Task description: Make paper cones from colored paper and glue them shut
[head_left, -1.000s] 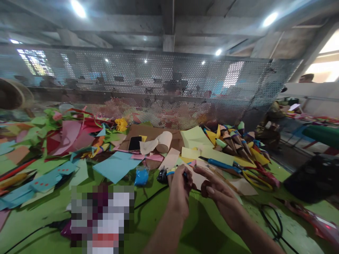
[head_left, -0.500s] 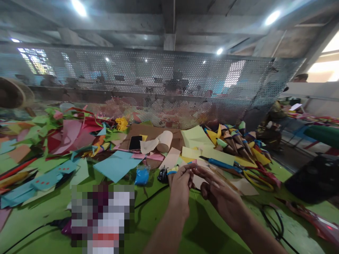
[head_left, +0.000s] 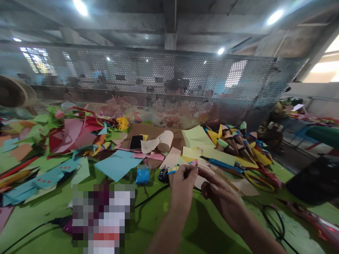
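- Head view: small tan paper piece [head_left: 171, 173] with a blue-and-yellow band sat on the near side, right of centre, just beyond the left hand [head_left: 182, 187]; most of it was hidden behind that hand.
- Left hand: fingers curled inward, fingertips bunched near the right hand's. We could not tell whether they gripped the piece or merely covered it.
- Right hand [head_left: 224, 194]: fingers loosely bent and reaching left, thumb apart; the foremost fingertip met or nearly met the left fingers. Whether anything was pinched there, we could not tell.
- Handling, our judgement: very light and thin-walled, firm enough to keep its shape, easily dented or creased by a hard squeeze. Dry paper should have slipped little; any wet glue would have made it tacky.
- Best hold, we reckoned: lightly around the body just below the band, leaving the decorated edge unpressed.
- For comparison, we noted paper cones [head_left: 235, 141] heaped at far right, probably of similar make.
- Close left of the piece: a black-wrapped bundle [head_left: 162, 174], then a blue packet [head_left: 142, 175], both on the green table [head_left: 148, 222]; the bundle looked soft and apt to shift if nudged.
- Right, beyond the right hand: yellow-handled scissors [head_left: 258, 181], among loose paper.
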The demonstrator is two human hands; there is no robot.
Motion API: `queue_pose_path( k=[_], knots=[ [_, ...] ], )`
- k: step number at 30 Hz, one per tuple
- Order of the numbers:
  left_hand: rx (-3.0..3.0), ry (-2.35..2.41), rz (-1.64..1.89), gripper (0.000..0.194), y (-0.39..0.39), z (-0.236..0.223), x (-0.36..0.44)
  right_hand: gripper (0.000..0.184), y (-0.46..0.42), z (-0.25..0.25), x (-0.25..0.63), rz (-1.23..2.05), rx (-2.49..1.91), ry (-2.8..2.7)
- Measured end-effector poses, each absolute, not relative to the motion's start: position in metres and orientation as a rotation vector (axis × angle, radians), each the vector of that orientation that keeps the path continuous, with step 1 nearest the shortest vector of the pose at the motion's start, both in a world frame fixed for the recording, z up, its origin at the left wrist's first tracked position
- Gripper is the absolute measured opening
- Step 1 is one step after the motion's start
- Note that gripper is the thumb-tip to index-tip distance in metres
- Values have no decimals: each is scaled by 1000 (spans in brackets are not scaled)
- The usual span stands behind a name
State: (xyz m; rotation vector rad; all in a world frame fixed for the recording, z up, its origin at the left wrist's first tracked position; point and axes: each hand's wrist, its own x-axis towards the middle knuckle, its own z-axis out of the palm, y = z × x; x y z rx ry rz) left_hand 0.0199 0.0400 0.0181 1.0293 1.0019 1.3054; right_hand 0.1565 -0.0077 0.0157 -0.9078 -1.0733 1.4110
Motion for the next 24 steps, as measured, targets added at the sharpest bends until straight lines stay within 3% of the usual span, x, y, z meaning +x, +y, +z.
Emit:
queue_pose_path(
  k=[15,24],
  knots=[
    [1560,1116,1396,10,41,29,15,43,-9,20,160,1117,-1133,-1261],
    [1274,1085,1288,10,39,23,15,40,-9,23,158,1216,-1088,-1099]
  ],
)
